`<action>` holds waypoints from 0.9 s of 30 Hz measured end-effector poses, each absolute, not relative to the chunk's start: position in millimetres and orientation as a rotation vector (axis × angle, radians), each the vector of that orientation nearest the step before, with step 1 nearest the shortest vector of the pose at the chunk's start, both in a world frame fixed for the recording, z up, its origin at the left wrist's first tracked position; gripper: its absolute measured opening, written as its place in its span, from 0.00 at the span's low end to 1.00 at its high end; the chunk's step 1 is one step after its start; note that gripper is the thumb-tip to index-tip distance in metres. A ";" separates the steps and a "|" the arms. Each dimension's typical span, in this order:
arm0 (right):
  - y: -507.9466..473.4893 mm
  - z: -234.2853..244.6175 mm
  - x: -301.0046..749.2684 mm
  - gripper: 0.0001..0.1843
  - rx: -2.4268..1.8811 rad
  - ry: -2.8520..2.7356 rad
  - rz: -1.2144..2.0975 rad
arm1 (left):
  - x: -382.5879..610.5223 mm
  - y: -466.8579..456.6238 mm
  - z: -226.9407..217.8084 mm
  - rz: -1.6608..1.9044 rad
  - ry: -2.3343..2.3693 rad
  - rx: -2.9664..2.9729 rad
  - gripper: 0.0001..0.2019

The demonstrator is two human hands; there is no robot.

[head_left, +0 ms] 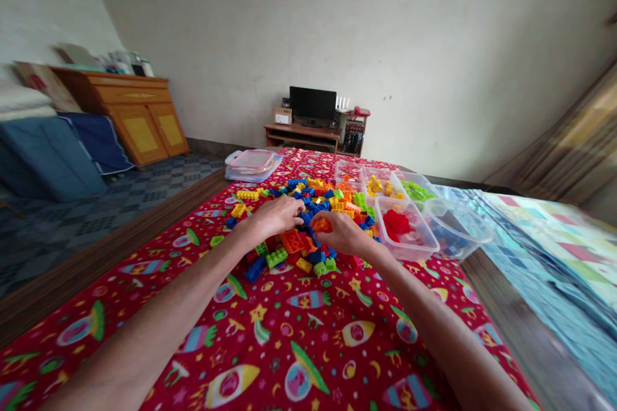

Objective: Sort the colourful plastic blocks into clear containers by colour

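A heap of mixed toy building bricks in red, blue, green, yellow and orange lies on a red patterned cloth. My right hand reaches into the heap's right side, its fingers curled round an orange brick. From the left, my left hand comes over the middle of the heap with its fingers bent together; what they hold, if anything, is too small to make out. The two hands are close but apart. A red brick shows below them.
Right of the heap are clear tubs: one with red pieces, one with yellow bricks, one with green bricks, and a round tub with blue pieces. Stacked lids lie back left. A bed adjoins the table's right side.
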State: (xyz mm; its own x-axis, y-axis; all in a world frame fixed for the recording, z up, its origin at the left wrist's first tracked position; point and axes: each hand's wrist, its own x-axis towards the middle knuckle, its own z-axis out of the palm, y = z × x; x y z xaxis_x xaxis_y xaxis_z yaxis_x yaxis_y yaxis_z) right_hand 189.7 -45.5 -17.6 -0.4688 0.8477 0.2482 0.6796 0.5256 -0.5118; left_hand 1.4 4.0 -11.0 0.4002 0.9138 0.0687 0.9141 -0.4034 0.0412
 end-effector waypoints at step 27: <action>89.6 50.6 248.6 0.23 -1.828 -1.930 -0.021 | -11.2 -2.0 9.7 -0.179 -1.801 -2.648 0.15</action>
